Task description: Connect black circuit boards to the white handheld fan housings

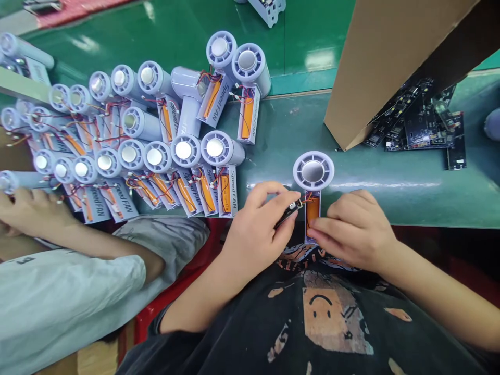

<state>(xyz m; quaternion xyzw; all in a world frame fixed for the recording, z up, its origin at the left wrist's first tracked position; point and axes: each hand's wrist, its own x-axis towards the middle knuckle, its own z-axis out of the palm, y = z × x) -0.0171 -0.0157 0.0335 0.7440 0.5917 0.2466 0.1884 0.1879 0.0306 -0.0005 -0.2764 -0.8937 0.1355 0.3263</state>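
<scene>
At far left, a co-worker's hand [35,211] lies with curled fingers against a packed group of pale grey "Speed FAN" handheld fans [183,151]. They sit on the green worktop [281,112], their open handle casings showing orange batteries and red wires. To the right, the person's left hand [255,224] is closed in a pinch on a small black wired component [289,212], just above the open handle of a single fan [313,171] lying at the worktop's near edge. The right hand [353,229] is curved, its fingertips [314,233] at that handle's base beside the orange battery [312,211]; whether it grips is hard to tell. Farther right, a tilted cardboard sheet [378,62] leans over a heap of black circuit boards [417,125].
</scene>
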